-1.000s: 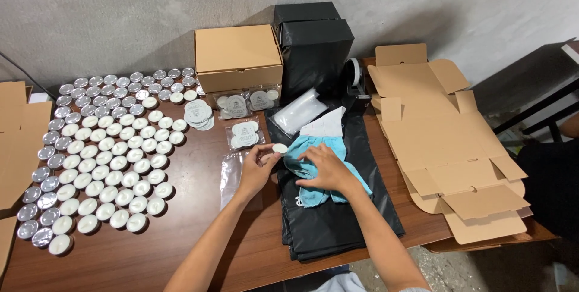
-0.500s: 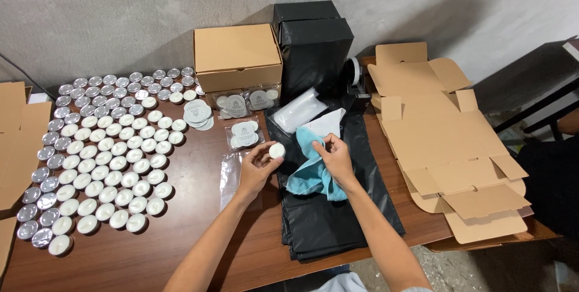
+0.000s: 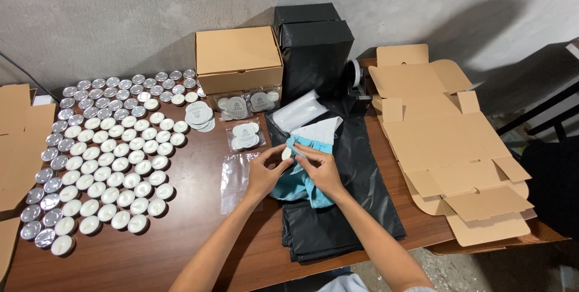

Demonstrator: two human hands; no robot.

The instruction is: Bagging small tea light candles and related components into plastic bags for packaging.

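My left hand (image 3: pixel 264 172) pinches a small white tealight candle (image 3: pixel 286 154) between thumb and fingers. My right hand (image 3: pixel 321 168) grips a light blue cloth (image 3: pixel 294 186) and presses it against the candle. Both hands meet above the left edge of a stack of black plastic bags (image 3: pixel 338 213). A white folded sheet (image 3: pixel 319 128) lies just behind the cloth.
Many tealights in silver cups (image 3: pixel 102 159) fill the left of the brown table (image 3: pixel 181 250). A closed cardboard box (image 3: pixel 238 57), black boxes (image 3: pixel 313 48), a tape dispenser (image 3: pixel 357 81), clear bags (image 3: pixel 234 173), sticker packs (image 3: pixel 244 136) and flat cardboard (image 3: pixel 449 147) stand around.
My right hand lifted the blue cloth off the black bags and brought it up against the candle. My left hand moved the candle slightly right toward it.
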